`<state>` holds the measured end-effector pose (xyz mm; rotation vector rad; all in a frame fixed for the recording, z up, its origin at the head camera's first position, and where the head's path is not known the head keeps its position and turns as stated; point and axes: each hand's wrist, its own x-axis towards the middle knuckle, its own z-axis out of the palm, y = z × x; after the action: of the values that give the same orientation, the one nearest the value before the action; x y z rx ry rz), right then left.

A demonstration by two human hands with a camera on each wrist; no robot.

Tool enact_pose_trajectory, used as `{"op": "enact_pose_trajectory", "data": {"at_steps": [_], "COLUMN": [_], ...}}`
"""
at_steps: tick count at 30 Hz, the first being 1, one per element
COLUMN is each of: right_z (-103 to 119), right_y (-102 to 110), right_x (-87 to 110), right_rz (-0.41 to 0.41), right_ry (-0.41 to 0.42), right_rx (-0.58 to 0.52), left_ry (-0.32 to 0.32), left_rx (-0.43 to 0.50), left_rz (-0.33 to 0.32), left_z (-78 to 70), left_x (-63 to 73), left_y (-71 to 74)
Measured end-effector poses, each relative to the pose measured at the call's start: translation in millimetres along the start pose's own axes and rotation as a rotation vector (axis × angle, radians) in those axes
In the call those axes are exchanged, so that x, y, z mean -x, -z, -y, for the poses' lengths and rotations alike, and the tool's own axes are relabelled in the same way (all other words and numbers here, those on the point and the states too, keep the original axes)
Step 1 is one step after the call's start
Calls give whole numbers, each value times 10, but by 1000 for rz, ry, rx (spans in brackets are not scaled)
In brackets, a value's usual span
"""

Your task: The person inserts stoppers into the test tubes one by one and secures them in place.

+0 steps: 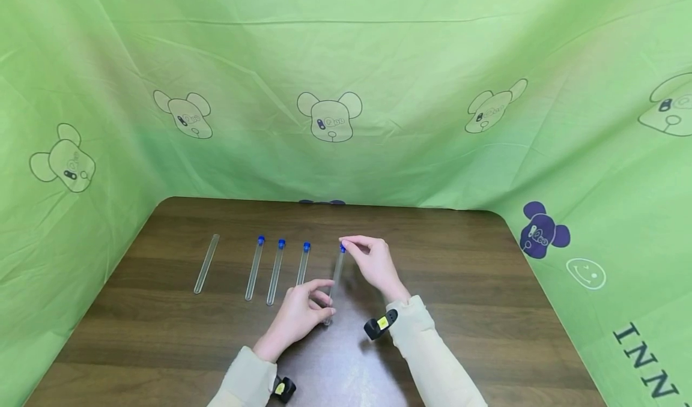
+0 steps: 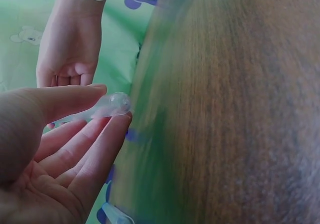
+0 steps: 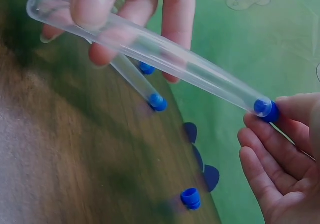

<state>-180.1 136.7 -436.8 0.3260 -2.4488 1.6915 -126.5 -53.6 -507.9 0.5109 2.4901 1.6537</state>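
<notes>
Now pinches a clear tube point(image 3: 165, 53) near its rounded end with the left hand point(image 1: 296, 316), grip-wide only to the glassy barrel; pinches the blue cap point(image 3: 270, 111) just as narrowly with the right hand point(image 1: 375, 266)! Holds it above the counter point(image 1: 486, 311), right of three capped tubes point(image 1: 276, 272).

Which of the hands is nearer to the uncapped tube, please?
Left. The left hand, at the rounded end of the held tube, lies to the right of the uncapped tube; the right hand is farther right, pinching the blue cap.
</notes>
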Motion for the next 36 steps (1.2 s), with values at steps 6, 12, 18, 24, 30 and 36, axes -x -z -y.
{"op": "enact_pose_trajectory", "data": {"at_steps": [6,12,18,24,30,36], "right_z": [-345,-414,-381,-360,-175,52], "right_y": [-84,-95,-111,-149,-134,-86], "right_x": [-69,-71,-51,-51,-20,53], "right_rz": [-7,24,71,107,134,138], "right_ry": [-13,-39,-70,-100,-107,-101], "right_rx": [-32,-88,-118,-177,-210,-159], "left_ry": [-17,-1,14,21,28,51], "left_rx": [6,7,27,52,69,109], "left_rz": [-17,-24,-16,-21,-28,-30], "left_z": [12,-1,-5,-13,-25,-34], "left_x": [-12,-28,-38,-38,-40,-36], "left_y": [-10,6,11,3,-13,-31]}}
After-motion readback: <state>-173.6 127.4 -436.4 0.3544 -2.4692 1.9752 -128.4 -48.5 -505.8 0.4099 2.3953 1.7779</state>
